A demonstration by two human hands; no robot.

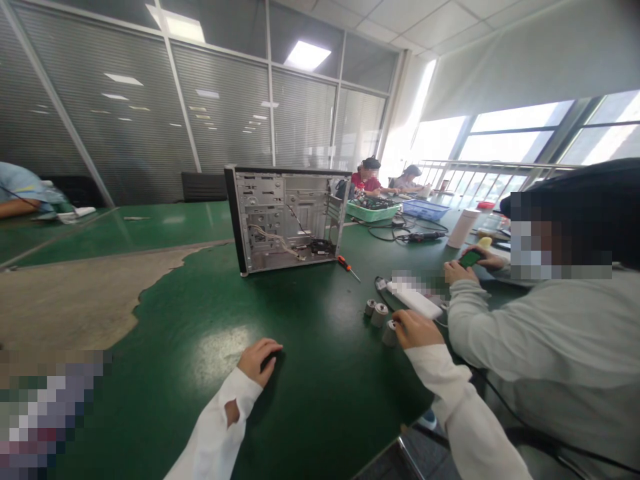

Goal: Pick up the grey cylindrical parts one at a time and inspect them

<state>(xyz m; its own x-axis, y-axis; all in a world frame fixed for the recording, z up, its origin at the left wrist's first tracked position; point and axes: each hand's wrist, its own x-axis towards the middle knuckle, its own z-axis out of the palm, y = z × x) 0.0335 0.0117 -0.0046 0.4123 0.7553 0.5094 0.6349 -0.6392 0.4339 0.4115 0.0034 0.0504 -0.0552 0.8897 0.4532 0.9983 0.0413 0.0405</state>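
Observation:
My left hand (pixel 260 361) rests on the green table, its fingers loosely curved and the thumb apart, holding nothing. To the right, my right hand (pixel 416 329) has its fingertips at the top of a small grey metal cylinder (pixel 389 334) that stands on the table. Two similar cylinders stand just beyond it: a wider one (pixel 379 315) and a smaller one (pixel 370 307). Farther back, an open computer case (pixel 290 227) stands upright with cables inside. A screwdriver (pixel 349 268) with an orange and black handle lies at the case's right corner.
A white power strip (pixel 415 298) lies just beyond my right hand. Close on the right sits a co-worker (pixel 550 320) holding a small green object (pixel 470 258). Green (pixel 375 212) and blue (pixel 425 210) baskets, cables and a pale bottle (pixel 463 229) stand farther back. Bare tabletop (pixel 75 300) shows where the green covering is torn.

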